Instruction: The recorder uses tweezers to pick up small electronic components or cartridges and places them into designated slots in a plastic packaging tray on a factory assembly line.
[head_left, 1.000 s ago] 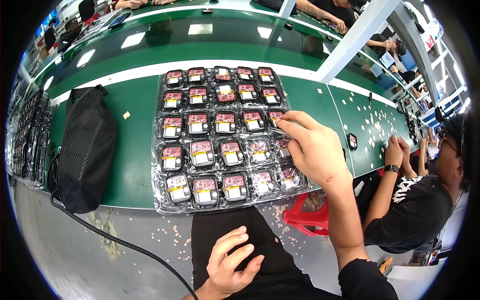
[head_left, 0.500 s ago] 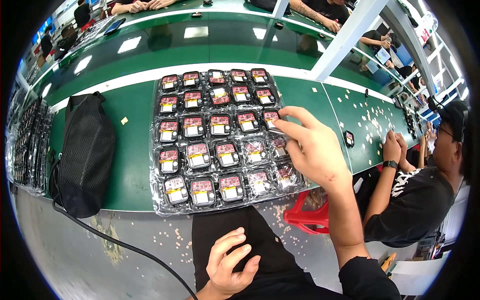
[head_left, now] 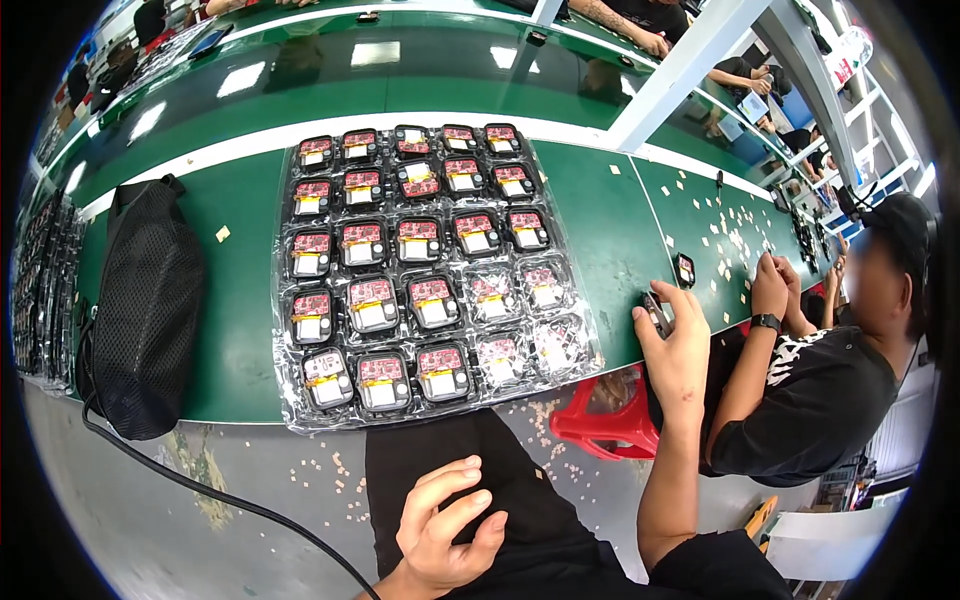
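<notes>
A clear plastic tray [head_left: 420, 418] lies on the green table, holding rows of square black watch-like cases [head_left: 418, 240] with red circuit boards and pale batteries. In its lower right pockets, boards show through the clear plastic with no black rim around them. My right hand [head_left: 677, 355] is to the right of the tray, thumb and fingers closed on a dark case [head_left: 656, 313] that sits tilted at the table's near edge. Another black case [head_left: 684, 270] lies just beyond these fingers. My left hand [head_left: 445, 525] hovers above my lap, fingers apart, holding nothing.
A black mesh bag [head_left: 150, 310] with a cable stands left of the tray, beside stacked trays [head_left: 45, 290]. Small pale squares [head_left: 740, 235] litter the table at right. A co-worker [head_left: 810, 390] sits there near a red stool [head_left: 610, 420]. A white post [head_left: 690, 75] rises behind.
My right hand has moved right from the tray's right side to beyond its edge, and a dark case now shows in its fingers. The whole view has shifted slightly. My left hand stays open.
</notes>
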A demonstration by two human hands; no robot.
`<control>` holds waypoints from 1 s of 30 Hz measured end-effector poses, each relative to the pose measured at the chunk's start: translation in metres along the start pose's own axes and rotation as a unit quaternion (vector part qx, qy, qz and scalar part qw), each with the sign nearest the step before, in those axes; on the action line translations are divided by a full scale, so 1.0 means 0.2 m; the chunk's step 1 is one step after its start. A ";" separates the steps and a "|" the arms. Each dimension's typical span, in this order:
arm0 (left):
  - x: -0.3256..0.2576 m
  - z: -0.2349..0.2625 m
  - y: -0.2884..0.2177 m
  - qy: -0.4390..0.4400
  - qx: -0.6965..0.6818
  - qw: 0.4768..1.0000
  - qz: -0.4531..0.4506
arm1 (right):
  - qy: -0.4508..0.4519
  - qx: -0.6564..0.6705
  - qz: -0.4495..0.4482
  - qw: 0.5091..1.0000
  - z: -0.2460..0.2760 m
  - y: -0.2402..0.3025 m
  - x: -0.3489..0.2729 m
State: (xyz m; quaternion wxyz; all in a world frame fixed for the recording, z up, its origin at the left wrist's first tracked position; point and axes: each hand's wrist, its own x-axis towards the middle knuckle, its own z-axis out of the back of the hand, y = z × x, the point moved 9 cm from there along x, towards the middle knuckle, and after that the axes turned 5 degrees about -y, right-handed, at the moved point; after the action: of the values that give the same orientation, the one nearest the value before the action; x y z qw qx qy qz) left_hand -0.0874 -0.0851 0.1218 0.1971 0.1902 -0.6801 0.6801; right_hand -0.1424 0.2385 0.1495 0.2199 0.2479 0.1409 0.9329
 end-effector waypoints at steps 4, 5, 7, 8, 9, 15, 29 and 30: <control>0.01 -0.01 0.00 0.001 -0.019 1.000 0.008 | 0.019 0.148 -0.019 0.989 0.01 0.04 -0.04; 0.01 -0.01 -0.02 0.001 -0.018 1.000 0.008 | 0.042 0.236 -0.043 0.970 -0.01 0.02 -0.07; 0.01 -0.02 0.01 0.045 -0.051 0.993 0.092 | 0.048 0.257 -0.005 0.965 0.03 0.15 -0.13; 0.00 -0.03 0.02 0.044 -0.046 0.994 0.093 | 0.050 0.276 0.033 0.959 0.07 0.24 -0.16; -0.02 -0.06 0.09 0.020 -0.172 0.970 0.171 | 0.065 0.304 0.091 0.946 0.08 0.32 -0.20; -0.06 -0.14 0.19 0.054 -0.402 0.850 0.335 | 0.155 0.368 0.308 0.863 0.19 0.64 -0.40; -0.20 -0.21 0.24 0.222 -0.469 0.715 0.468 | 0.347 0.401 0.365 0.765 0.08 0.81 -0.60; -0.20 -0.20 0.24 0.213 -0.472 0.705 0.484 | 0.348 0.402 0.364 0.765 0.08 0.82 -0.61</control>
State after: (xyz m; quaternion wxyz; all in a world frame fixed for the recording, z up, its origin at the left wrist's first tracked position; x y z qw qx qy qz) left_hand -0.0794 -0.0454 0.0595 0.0447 -0.4330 -0.8508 0.2942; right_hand -0.0952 0.0411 0.1748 -0.3203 0.0044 0.4691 0.8230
